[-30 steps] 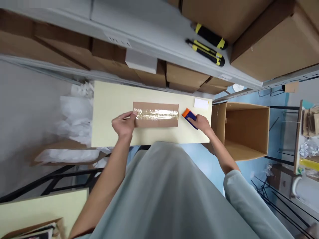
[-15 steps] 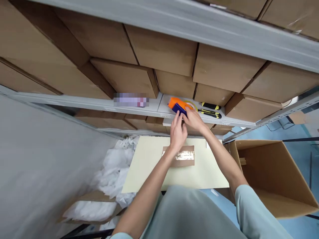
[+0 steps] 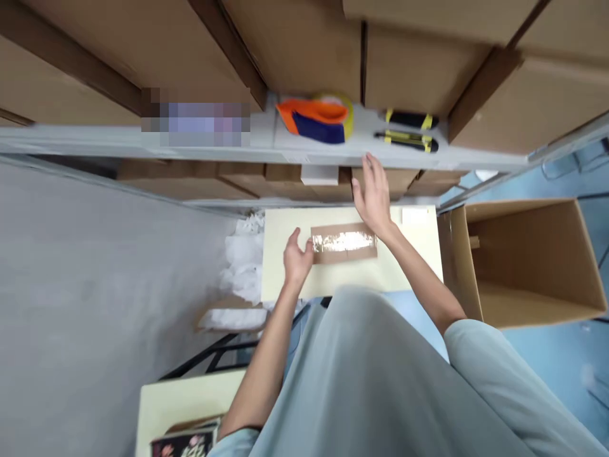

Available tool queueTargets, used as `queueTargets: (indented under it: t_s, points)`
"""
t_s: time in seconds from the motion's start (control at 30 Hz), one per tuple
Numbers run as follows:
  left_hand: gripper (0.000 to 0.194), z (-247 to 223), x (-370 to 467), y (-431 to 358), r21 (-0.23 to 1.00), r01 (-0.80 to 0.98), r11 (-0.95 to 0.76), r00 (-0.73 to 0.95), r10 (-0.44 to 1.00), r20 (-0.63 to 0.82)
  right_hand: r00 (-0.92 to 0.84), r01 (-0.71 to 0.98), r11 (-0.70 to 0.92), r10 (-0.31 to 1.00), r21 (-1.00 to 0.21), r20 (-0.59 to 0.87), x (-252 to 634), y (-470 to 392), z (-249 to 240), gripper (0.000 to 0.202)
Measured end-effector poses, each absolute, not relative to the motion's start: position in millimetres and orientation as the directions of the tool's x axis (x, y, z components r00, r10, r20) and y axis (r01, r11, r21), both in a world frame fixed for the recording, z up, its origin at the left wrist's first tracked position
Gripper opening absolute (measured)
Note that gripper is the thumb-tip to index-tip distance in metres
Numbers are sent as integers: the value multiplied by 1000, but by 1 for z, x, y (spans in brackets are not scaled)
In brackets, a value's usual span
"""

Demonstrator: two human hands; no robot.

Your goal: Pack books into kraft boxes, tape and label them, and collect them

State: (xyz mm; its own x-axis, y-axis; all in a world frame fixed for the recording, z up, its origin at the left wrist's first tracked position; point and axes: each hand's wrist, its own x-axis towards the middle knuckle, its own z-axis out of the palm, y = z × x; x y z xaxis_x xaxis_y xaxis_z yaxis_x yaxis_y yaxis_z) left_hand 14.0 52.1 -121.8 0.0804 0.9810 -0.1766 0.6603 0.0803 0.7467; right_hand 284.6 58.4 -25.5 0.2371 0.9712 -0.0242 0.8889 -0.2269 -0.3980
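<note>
A small cardboard box (image 3: pixel 345 255) with a strip of shiny tape along its top lies on the pale yellow tabletop (image 3: pixel 280 279). My left hand (image 3: pixel 298 259) is at the box's left end, fingers apart and thumb close to its edge; whether it touches cannot be made out. Above the box's right end, my right hand (image 3: pixel 373 197) hangs in front of the shelf edge with fingers stretched out, holding nothing. On the shelf (image 3: pixel 361 143) rests an orange and blue tape dispenser (image 3: pixel 316 120), with a roll of yellow tape showing behind it.
Two black and yellow utility knives (image 3: pixel 412 119) lie on the shelf before stacked cartons (image 3: pixel 304 51). A large open carton (image 3: pixel 528 260) stands right of the table. White packing material (image 3: pixel 242 260) is piled at the left. A second pale table (image 3: pixel 185 400) is at lower left.
Both hands have let go of the tape dispenser, which now rests on the shelf. My left hand has come down to the small box; my right hand has drawn back from the shelf. The view has shifted.
</note>
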Motion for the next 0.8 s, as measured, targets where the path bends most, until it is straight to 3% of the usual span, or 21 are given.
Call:
queueTargets:
  t_s: [0.1,0.27,0.43,0.53,0.67,0.8]
  points:
    - [53,-151,-16,25,642,716,275,-32,931,-363,418,731,-454,888,-509,-191,257,-36,-88,74]
    - [43,-160,13,7,547,794,264,18,890,-455,426,557,-639,769,-531,-478,215,-96,-142,85]
    - [68,-159,42,18,358,898,258,-87,899,-430,494,402,-714,696,-573,-521,224,-73,-168,92]
    - [63,-163,38,27,292,935,200,-56,899,-434,531,292,-711,677,-640,-510,233,-72,-189,92]
    - [56,-169,18,33,366,923,119,59,896,-441,524,267,-648,719,-714,-456,238,-84,-205,84]
    - [44,-173,7,41,540,835,104,177,879,-443,520,328,-550,784,-768,-339,247,-89,-204,77]
